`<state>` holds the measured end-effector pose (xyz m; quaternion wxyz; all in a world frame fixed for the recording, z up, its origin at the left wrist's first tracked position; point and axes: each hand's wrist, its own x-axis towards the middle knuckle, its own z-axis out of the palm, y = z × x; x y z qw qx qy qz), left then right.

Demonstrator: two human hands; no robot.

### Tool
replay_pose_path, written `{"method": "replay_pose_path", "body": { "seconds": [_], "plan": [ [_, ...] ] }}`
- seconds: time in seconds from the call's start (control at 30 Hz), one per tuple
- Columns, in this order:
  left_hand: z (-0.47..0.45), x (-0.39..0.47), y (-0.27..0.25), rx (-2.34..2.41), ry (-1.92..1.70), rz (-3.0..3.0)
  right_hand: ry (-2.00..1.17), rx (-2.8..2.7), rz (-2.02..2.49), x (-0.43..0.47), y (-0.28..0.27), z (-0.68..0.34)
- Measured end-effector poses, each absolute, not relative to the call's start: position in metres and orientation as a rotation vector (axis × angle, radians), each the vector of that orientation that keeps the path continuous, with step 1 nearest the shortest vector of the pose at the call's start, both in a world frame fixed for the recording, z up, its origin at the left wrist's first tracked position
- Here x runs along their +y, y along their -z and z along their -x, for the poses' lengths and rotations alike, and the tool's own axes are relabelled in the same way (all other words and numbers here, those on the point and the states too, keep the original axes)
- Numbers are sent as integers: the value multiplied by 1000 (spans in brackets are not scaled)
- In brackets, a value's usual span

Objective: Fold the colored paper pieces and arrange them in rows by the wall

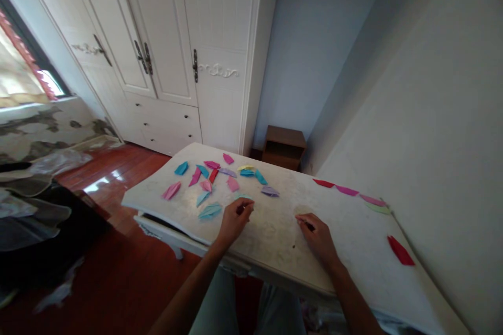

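Observation:
My left hand (239, 215) is over the white table (271, 241), its thumb and fingers pressed together. Just behind its fingertips lies a pale teal folded paper piece (242, 196), partly covered by the hand. My right hand (315, 231) is farther right, also closed in a pinch, above bare tabletop. Whether anything thin sits in either pinch is too small to see. Left of and beyond my left hand, several folded paper pieces are scattered: a light blue one (210, 211), a pink one (172, 190), a lilac one (270, 191) and a red one (213, 176).
Red, magenta, pink and green paper pieces (346, 190) lie end to end along the table's far right edge. A dark red piece (401, 251) rests near the wall. Behind stand a white wardrobe (220, 21) and a brown nightstand (285, 138). Piled cloth (35, 214) is at left.

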<state>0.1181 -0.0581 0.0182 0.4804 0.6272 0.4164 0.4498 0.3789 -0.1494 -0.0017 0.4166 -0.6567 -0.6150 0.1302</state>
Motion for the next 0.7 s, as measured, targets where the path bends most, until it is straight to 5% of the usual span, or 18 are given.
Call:
{"method": "replay_pose_path", "body": {
  "seconds": [0.13,0.27,0.7],
  "plan": [
    [-100,-11,-41,1200,-1112,-1778,-315,-1539,1647,-149,1,-375],
    [-112,34,-66,1327,-725,-2411,-319,-1538,1642,-147,4,-378],
    [-184,128,-54,859,8,-2778,-344,-1488,1613,-141,8,-381]
  ]
}}
